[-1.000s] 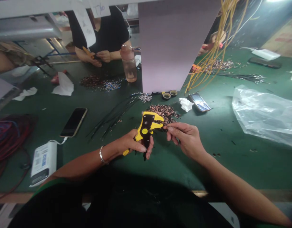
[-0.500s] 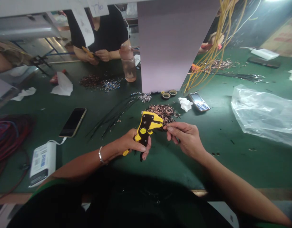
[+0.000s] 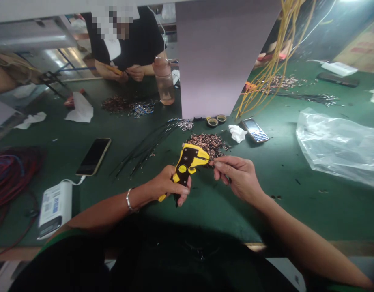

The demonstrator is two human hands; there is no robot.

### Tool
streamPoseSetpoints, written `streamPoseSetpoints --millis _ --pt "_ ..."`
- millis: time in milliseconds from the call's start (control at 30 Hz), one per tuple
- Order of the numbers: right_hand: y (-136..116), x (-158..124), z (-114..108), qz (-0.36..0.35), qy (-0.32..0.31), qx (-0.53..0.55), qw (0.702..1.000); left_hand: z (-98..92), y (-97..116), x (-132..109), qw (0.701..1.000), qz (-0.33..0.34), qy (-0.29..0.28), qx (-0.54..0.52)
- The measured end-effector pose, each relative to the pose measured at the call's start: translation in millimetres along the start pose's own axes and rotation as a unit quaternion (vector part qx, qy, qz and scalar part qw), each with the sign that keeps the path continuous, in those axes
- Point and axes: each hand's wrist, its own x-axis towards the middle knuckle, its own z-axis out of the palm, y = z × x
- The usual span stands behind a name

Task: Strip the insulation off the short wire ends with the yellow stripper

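Left hand [image 3: 167, 184]: wrapped round the handles of the yellow-and-black hand tool [image 3: 188, 160], handles squeezed close. The tool is held just above the green table [image 3: 281, 202] with its nose pointing right.
Right hand [image 3: 238, 176]: thumb and forefinger pinched tight at the tool's nose; what sits between them is too small to make out.
Nearby: pile of copper bits [image 3: 209, 142] just behind the tool; loose black wires [image 3: 147, 146] to the left.
Step, as judged: a piece is being fed into the nose.
Next move needs: steady alignment and a firm squeeze.

Left hand [image 3: 167, 184] squeezes yellow stripper [image 3: 187, 161]; right hand [image 3: 238, 176] pinches at its nose.
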Motion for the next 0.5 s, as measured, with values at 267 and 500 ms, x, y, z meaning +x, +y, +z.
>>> streamPoseSetpoints --millis 267,500 --pt "1 3 2 0.011 0.005 0.006 1.000 -5.0 -2 5 0.998 0.010 0.044 -0.048" --pt "5 4 1 0.008 0.010 -0.001 1.000 -14.2 -2 10 0.997 0.046 -0.011 -0.056"
